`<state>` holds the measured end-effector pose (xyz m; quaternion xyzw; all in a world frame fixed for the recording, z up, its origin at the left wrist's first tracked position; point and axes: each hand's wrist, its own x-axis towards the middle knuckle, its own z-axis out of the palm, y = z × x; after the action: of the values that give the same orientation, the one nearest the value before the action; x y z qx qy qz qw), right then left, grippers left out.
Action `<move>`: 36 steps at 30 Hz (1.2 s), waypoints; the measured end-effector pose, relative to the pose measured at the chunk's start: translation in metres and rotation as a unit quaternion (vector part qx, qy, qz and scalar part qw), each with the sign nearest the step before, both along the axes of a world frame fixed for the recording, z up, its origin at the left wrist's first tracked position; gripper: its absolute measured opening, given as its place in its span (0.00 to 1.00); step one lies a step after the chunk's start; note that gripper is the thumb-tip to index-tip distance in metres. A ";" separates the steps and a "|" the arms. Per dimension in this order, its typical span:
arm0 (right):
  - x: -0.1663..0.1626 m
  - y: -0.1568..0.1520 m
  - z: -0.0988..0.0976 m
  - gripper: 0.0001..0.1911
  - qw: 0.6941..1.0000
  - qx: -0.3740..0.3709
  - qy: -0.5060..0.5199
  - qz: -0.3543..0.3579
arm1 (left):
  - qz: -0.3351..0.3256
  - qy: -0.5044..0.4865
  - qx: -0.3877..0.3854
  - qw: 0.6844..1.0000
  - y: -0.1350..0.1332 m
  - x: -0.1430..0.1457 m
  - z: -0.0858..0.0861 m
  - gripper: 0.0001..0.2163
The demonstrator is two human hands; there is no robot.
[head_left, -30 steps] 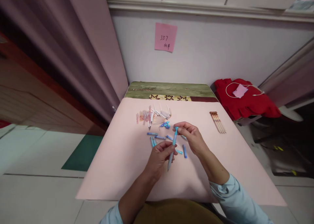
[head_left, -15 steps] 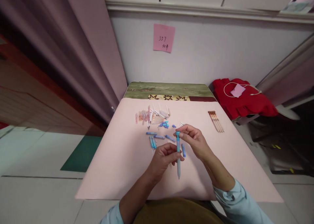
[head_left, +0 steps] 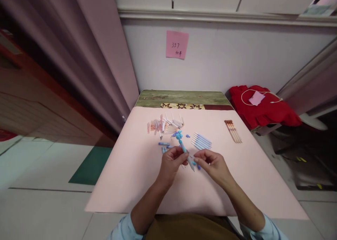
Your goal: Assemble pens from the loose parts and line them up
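Observation:
My left hand (head_left: 171, 164) is closed round the middle of a blue pen (head_left: 183, 150), which tilts up and to the left with its cap end away from me. My right hand (head_left: 212, 165) is beside the pen's tip, fingers pinched near it; whether they grip the tip is hard to tell. Both hands hover over the pink table cover (head_left: 131, 177). Loose blue pen parts (head_left: 164, 144) lie just beyond my left hand. A row of pale blue pens (head_left: 201, 140) lies beyond my right hand.
A heap of clear and orange pen tubes and refills (head_left: 164, 125) lies at the far middle. A few brown pens (head_left: 233, 130) lie at the far right. A red cloth with a white cable (head_left: 263, 105) sits off the table's right. A pink note (head_left: 177, 44) hangs on the wall.
My right hand left the pen's cap end and dropped down to its tip. The left hand swung the pen so the cap points away from me. The row of pale blue pens came into sight.

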<state>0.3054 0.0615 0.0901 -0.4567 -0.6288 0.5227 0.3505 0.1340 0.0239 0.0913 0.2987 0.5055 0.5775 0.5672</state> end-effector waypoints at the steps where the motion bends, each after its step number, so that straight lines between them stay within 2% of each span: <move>1: 0.001 -0.004 -0.005 0.13 1.000 0.011 -0.024 0.002 | 0.009 0.003 -0.001 1.000 0.001 0.001 -0.002 0.12; 6: -0.003 -0.016 -0.022 0.11 0.995 0.053 -0.085 -0.008 | 0.024 0.020 -0.005 0.999 0.002 0.006 -0.011 0.11; 11: -0.010 -0.016 -0.028 0.10 0.991 0.088 -0.091 -0.032 | 0.030 0.015 -0.012 0.999 0.007 0.010 -0.010 0.13; 13: -0.005 -0.008 -0.028 0.09 0.987 0.110 -0.100 -0.059 | 0.024 0.023 -0.010 0.999 0.009 0.006 -0.010 0.17; 16: 0.018 0.018 -0.030 0.09 0.969 0.148 -0.146 -0.137 | 0.062 0.115 -0.011 0.991 0.008 -0.015 -0.017 0.18; 19: 0.057 0.057 -0.036 0.10 0.915 0.186 -0.263 -0.243 | 0.123 0.261 -0.018 0.957 0.000 -0.051 -0.033 0.19; 22: 0.095 0.094 -0.044 0.11 0.861 0.162 -0.378 -0.299 | 0.190 0.398 -0.052 0.896 -0.012 -0.083 -0.053 0.21; 25: 0.114 0.119 -0.050 0.12 0.833 0.111 -0.454 -0.297 | 0.210 0.469 -0.030 0.858 -0.021 -0.098 -0.067 0.20; 30: 0.112 0.133 -0.052 0.14 0.807 0.058 -0.519 -0.276 | 0.194 0.479 -0.027 0.855 -0.021 -0.099 -0.072 0.20; 36: 0.107 0.140 -0.053 0.13 0.795 0.027 -0.543 -0.270 | 0.195 0.486 -0.022 0.852 -0.019 -0.105 -0.079 0.21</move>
<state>0.4121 0.2018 0.0373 -0.8071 -0.5808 0.0555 0.0908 0.0295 0.0048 0.0125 0.4239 0.7771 0.4461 0.1317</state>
